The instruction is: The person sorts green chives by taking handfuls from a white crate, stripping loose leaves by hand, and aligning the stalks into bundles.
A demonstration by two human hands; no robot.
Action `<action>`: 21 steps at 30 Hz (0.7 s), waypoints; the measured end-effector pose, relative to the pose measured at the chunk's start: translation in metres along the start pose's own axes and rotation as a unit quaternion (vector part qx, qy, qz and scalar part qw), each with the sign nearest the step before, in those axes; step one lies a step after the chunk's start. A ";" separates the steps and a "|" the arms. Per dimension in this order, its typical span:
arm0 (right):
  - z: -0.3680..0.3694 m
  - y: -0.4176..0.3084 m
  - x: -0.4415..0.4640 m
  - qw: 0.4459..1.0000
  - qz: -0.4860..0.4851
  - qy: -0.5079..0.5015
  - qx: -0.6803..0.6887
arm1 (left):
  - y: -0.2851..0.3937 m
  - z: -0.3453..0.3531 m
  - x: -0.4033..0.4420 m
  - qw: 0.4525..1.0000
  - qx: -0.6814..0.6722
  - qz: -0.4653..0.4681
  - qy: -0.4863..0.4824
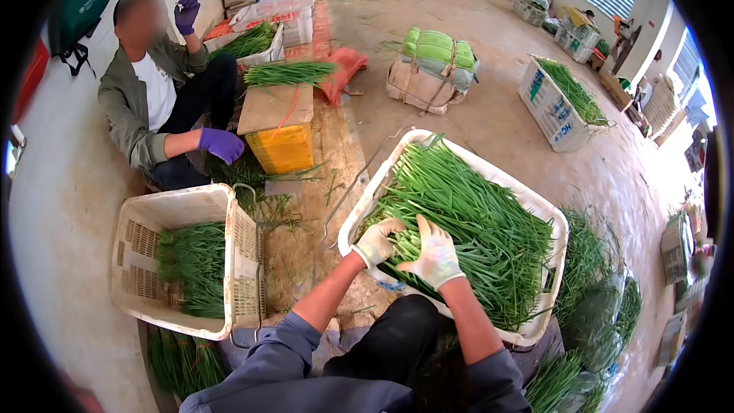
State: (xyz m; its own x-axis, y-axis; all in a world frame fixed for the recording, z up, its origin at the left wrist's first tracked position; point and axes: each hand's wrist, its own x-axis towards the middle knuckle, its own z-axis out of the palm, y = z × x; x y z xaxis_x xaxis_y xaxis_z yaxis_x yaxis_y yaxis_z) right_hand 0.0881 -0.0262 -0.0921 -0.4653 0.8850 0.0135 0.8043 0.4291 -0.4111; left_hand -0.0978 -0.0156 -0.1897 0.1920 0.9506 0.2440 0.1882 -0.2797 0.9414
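A white plastic crate (556, 251) full of long green stalks (482, 214) stands in front of me. My left hand (378, 242), in a pale glove, curls round the pale stalk ends near the crate's left edge. To its right, my right hand (436, 252), gloved too, rests on the same stalks with its thumb and fingers spread. The two hands are close together at the near left part of the crate.
A second white crate (172, 203) holding green bunches is at the left. Behind it a person (157, 84) in purple gloves sits by a cardboard-topped box (277, 111). More greens (585, 260) lie right of my crate. A strapped bundle (432, 69) is on the floor ahead.
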 end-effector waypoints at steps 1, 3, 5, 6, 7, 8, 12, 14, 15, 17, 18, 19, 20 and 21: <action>0.006 -0.003 0.000 0.998 -0.017 0.041 -0.042 | -0.002 -0.001 -0.001 0.999 -0.029 -0.031 -0.013; 0.013 -0.003 0.003 0.999 0.009 0.013 -0.035 | -0.004 -0.002 -0.004 0.999 -0.029 -0.030 -0.010; 0.016 -0.002 0.002 0.998 0.011 0.018 -0.056 | -0.001 -0.001 -0.007 0.998 -0.042 -0.040 -0.010; 0.017 0.002 -0.001 0.998 0.009 0.021 -0.056 | 0.003 -0.001 -0.006 0.997 -0.055 -0.048 -0.008; 0.018 0.007 -0.003 0.999 0.002 0.039 -0.025 | 0.007 -0.001 -0.005 0.997 -0.015 -0.069 -0.001; 0.019 0.012 -0.002 0.998 -0.006 0.056 0.006 | 0.011 -0.002 -0.006 0.997 -0.041 -0.063 0.006; 0.004 0.015 -0.003 0.994 0.002 0.100 0.037 | 0.024 -0.009 -0.002 0.991 -0.003 -0.135 0.016; 0.003 0.029 -0.005 0.987 0.019 0.152 0.041 | 0.024 -0.009 -0.003 0.980 0.040 -0.192 0.025; -0.007 0.037 -0.007 0.981 0.036 0.168 0.095 | 0.017 -0.007 0.000 0.981 0.020 -0.191 0.030; -0.026 0.052 -0.016 0.962 0.081 0.190 0.177 | 0.007 -0.003 -0.001 0.978 0.048 -0.200 0.036; -0.035 0.060 -0.017 0.952 0.101 0.201 0.207 | 0.006 -0.004 0.003 0.974 0.101 -0.201 0.042; -0.048 0.063 -0.021 0.940 0.132 0.189 0.251 | -0.003 -0.002 0.001 0.975 0.106 -0.186 0.058; -0.056 0.067 -0.026 0.930 0.136 0.188 0.285 | -0.015 -0.002 0.000 0.978 0.064 -0.193 0.051; -0.066 0.062 -0.032 0.936 0.142 0.207 0.247 | -0.003 0.001 0.000 0.979 0.147 -0.129 0.061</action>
State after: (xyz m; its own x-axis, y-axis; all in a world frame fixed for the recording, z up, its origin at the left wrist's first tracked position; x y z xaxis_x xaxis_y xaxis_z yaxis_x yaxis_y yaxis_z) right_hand 0.1770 -0.0166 -0.0581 0.0076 0.9886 0.1502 0.5577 0.1205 -0.8213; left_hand -0.0972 -0.0147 -0.1927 -0.0112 0.9987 0.0490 0.4887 -0.0373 0.8717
